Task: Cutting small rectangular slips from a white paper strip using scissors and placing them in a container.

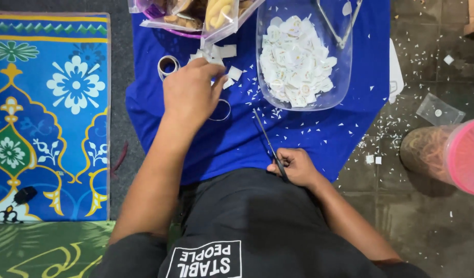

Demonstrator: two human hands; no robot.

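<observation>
Spread over a dark tiled floor, a blue cloth [237, 139] serves as the work surface, with a patterned blue mat [46, 113] lying to its left. Uncut white paper squares [221, 56] lie in a loose heap at the far edge of the cloth, and the left hand [188, 95] rests on them with fingers curled down, touching or picking at the topmost pieces; whether one is actually pinched cannot be told. The right hand [296, 167] sits close to the body and grips the handles of a pair of scissors [268, 141], blades closed and pointing away toward the heap. A clear plastic container [304, 54] beyond the scissors holds a thick layer of trimmed round labels, which indicates that a large part of the cutting is judged done. The small heap under the left hand is what remains, so the work appears well advanced but not finished. Fine white trimmings [381, 128] are scattered over the cloth and onto the floor at right. A roll of tape [168, 65] stands just beside the left hand, clear snack bags [206, 15] lie at the top edge, and a pink-lidded jar [448, 157] lies on its side on the floor at right.
</observation>
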